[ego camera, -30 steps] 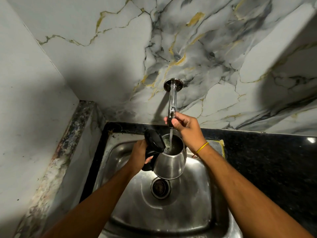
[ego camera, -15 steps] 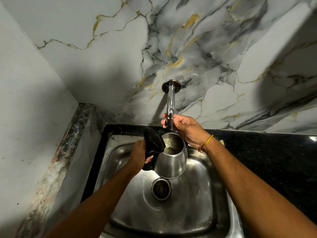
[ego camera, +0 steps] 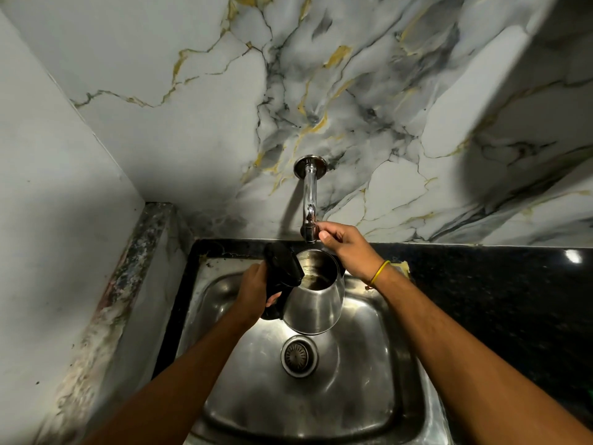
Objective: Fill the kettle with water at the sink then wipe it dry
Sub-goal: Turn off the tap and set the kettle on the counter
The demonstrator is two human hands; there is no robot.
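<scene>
A steel kettle [ego camera: 316, 305] with a black handle and its black lid [ego camera: 284, 268] flipped open hangs over the sink basin [ego camera: 353, 374]. My left hand [ego camera: 255, 289] grips the handle. Water shows inside the kettle. Above it, a chrome tap [ego camera: 309, 200] juts from the marble wall. My right hand [ego camera: 341, 244] pinches the tap's lower end with its fingertips. No water stream shows from the spout.
The round drain [ego camera: 299, 355] sits in the middle of the basin, below the kettle. A black stone counter [ego camera: 497, 284] runs to the right. A white wall [ego camera: 48, 220] and a stained ledge [ego camera: 128, 277] close off the left side.
The water stream seen one second ago has stopped. My right hand has stayed at the tap's end, with its fingers turned. The kettle has hardly moved.
</scene>
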